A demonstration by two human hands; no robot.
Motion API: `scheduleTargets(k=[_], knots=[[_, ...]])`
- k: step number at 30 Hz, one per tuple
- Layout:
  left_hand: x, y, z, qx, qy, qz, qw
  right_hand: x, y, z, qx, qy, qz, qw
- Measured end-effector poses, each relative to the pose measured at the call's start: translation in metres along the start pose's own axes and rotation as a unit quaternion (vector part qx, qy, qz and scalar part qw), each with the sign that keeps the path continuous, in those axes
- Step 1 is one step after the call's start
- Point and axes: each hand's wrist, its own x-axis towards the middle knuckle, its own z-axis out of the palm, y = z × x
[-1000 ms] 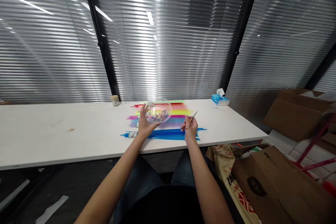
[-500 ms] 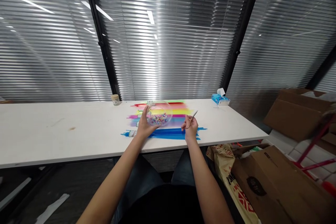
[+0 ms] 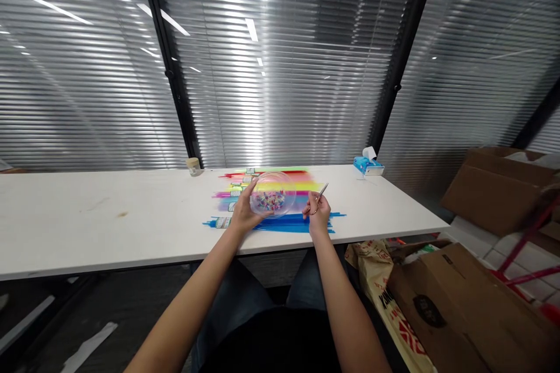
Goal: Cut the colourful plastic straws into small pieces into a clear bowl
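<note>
My left hand [image 3: 245, 210] grips the left rim of a clear round bowl [image 3: 286, 203]. Small multicoloured bits [image 3: 270, 200], too small to name, lie inside it. My right hand [image 3: 320, 214] is closed around a pair of scissors [image 3: 322, 190], blades pointing up and away. Beneath both hands, bundles of thin coloured sticks are laid side by side on the white table [image 3: 144, 221]. The blue bundle [image 3: 284, 224] is nearest me; purple, magenta, yellow, pink and red ones lie behind. Paper labels [image 3: 223, 222] wrap their left ends. The bowl hides part of the bundles.
A small jar with a tan lid [image 3: 193, 166] stands at the table's back edge. A blue tissue pack [image 3: 368, 164] sits at the back right. Cardboard boxes [image 3: 472, 303] and a paper bag [image 3: 385, 291] are on the right, beside the table.
My left hand has moved the bowl a little to the right and slightly nearer me. My right hand holds the scissors in almost the same place.
</note>
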Motion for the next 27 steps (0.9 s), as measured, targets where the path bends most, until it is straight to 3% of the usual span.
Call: scheduleTargets(k=[17,23,27], knots=[[0.0,0.011,0.003,0.0,-0.001,0.045,0.999,0.0,-0.001,0.0,-0.006,-0.007,0.01,1.0],[-0.001,0.019,0.0,-0.027,0.001,-0.049,0.998,0.0,-0.001,0.0,-0.011,-0.008,0.009,1.0],[0.008,0.023,-0.029,-0.029,0.0,-0.177,0.984,0.0,-0.001,-0.001,-0.019,-0.01,0.009,1.0]])
